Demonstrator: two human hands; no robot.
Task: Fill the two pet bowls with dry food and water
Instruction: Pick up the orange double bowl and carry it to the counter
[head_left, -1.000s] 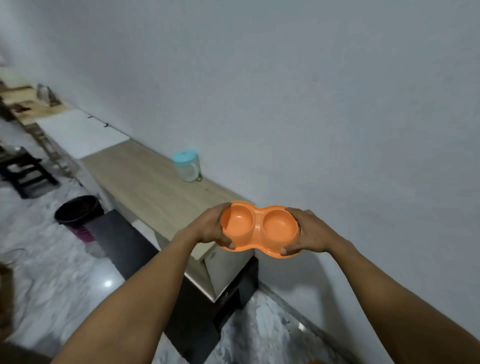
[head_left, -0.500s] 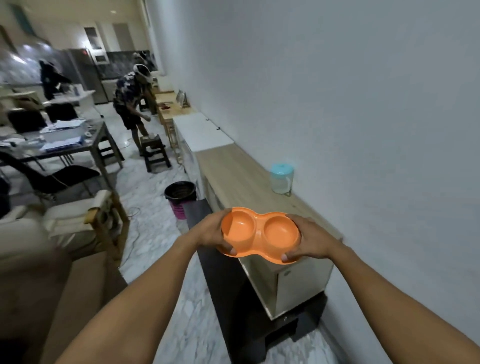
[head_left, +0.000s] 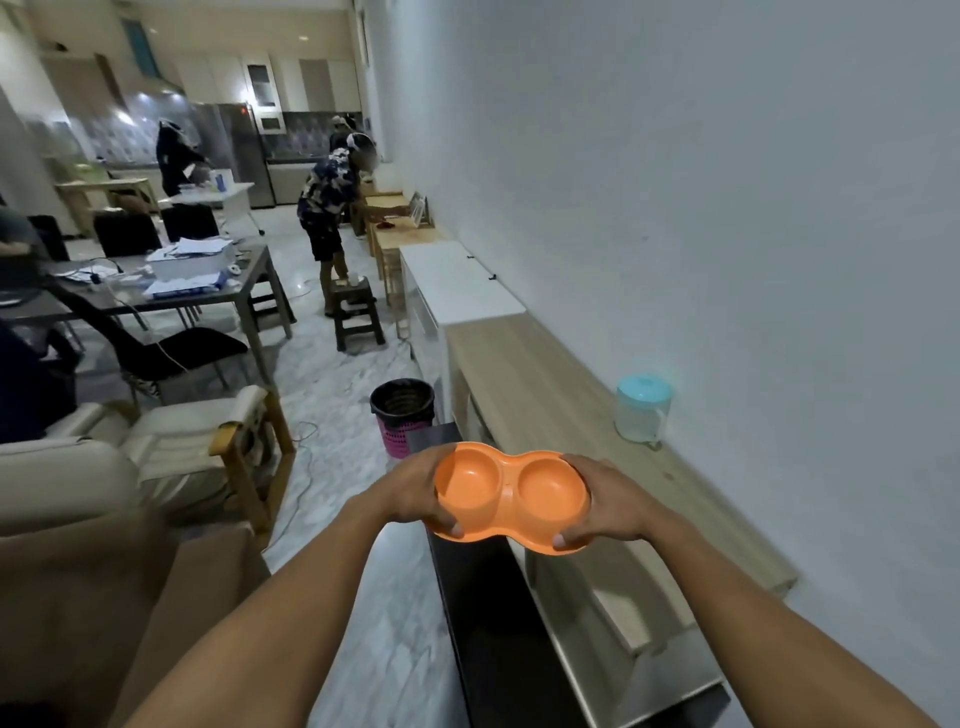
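The empty orange double bowl (head_left: 511, 496), judged light, stiff and somewhat slippery, is gripped at its ends by the left hand (head_left: 415, 491) and right hand (head_left: 610, 501).

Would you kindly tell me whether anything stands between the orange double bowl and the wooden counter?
Nothing visible does. The left hand and right hand hold the double bowl near the wooden counter; the lidded jug stands farther along.
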